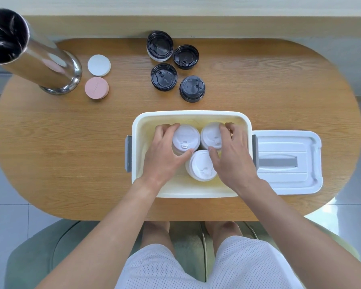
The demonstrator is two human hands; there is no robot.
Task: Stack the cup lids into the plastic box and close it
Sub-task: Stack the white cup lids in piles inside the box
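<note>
Both hands are down inside the white plastic box (191, 116), which sits open on the oval wooden table (71, 153). The left hand (165, 151) curls its fingers and thumb round the far-left stack of white cup lids (186, 137); the right hand (230, 155) does the same with the far-right stack of white lids (211, 135), most of which is hidden under its fingers. A third white stack (200, 165) stands nearer the person, between the two wrists, touched by neither palm as far as can be seen — the right thumb lies close against its rim. How many lids each stack holds cannot be told from above, and the box floor is largely covered by hands and stacks.

The box lid (288, 161) lies flat on the table just to the right of the box, its grey handle recess showing. Beyond the box, four stacks of black cup lids (175, 66) stand grouped near the far edge. To the left lie a white round coaster (99, 65) and a pink one (96, 88), beside a tall steel cylinder (35, 53) whose upper end is cut off and blurred at the frame corner.
</note>
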